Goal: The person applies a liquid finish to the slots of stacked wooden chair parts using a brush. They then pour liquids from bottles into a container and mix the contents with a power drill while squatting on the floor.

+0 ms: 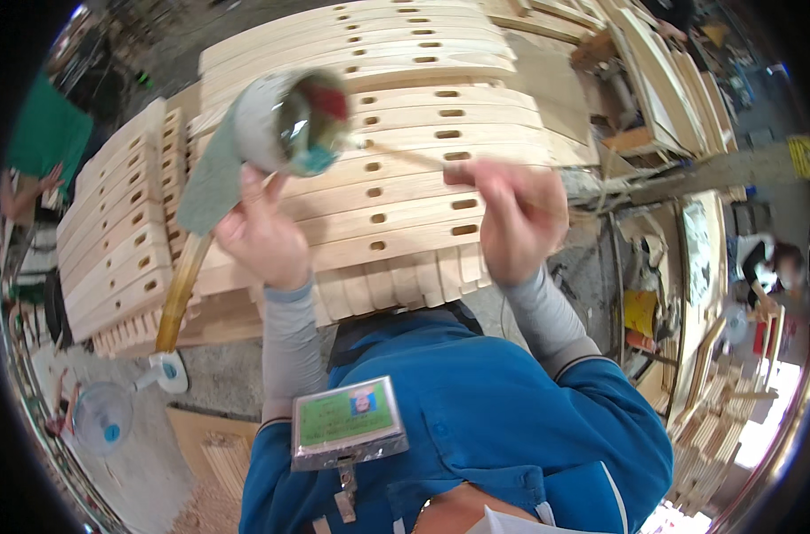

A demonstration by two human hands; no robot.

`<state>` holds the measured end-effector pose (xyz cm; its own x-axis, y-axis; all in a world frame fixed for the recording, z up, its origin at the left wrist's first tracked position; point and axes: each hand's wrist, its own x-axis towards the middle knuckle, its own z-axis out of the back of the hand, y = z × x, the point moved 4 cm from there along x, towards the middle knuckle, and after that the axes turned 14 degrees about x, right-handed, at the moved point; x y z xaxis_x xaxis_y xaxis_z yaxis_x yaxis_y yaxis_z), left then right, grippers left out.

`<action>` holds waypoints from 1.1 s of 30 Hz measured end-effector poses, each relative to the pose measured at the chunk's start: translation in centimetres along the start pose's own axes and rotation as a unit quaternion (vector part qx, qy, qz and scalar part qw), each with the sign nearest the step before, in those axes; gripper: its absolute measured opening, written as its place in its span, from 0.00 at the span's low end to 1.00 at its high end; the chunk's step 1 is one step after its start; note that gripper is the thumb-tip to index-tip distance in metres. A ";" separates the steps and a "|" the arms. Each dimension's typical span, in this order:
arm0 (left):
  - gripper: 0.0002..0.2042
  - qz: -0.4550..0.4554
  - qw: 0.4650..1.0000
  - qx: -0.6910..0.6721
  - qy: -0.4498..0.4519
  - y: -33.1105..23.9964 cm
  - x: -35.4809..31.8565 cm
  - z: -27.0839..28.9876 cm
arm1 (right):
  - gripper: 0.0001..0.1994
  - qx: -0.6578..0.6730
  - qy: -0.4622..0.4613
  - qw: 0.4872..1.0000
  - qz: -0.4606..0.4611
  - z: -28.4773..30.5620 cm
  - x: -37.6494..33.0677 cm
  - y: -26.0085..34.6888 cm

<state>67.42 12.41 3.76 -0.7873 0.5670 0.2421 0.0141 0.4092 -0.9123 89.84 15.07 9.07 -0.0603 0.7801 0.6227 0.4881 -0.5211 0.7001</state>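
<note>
My left hand (267, 233) grips the lower edge of a pale, wide-mouthed round roll or container (255, 120). Its open end faces right, with red and teal patches inside, and blur hides its exact kind. A grey-green flap (211, 182) hangs from its left side. My right hand (522, 214) is closed, to the right of the roll, on a thin light stick (405, 155) whose far end points at the roll's mouth. The hand is smeared by motion. Beneath both hands lie rows of curved wooden slats (334, 218) with oval slots.
A yellowish strip (181, 294) slopes down at the left of the slat stack. A worn beam (689, 173) juts in from the right. Wooden frames (663, 80) stand at the far right. A clear water jug (102, 416) is at the lower left. People work at both sides.
</note>
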 end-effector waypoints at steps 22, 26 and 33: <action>0.11 0.030 0.999 0.029 0.010 2.2 1.0 2.2 | 0.10 -0.456 0.126 0.872 -0.122 9.1 9.3 -11.0; 0.11 0.048 0.998 0.024 0.020 1.8 1.4 2.5 | 0.11 -0.499 0.106 0.853 -0.111 10.1 9.8 -10.9; 0.10 0.127 0.989 -0.035 0.072 2.5 1.0 1.8 | 0.11 -0.427 0.085 0.891 -0.126 10.8 9.6 -11.0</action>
<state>65.57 12.67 1.11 -0.6565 0.7521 0.0576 0.2470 0.2865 -0.9257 93.36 32.00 3.58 -0.2410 0.8835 0.4016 -0.3968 -0.4673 0.7900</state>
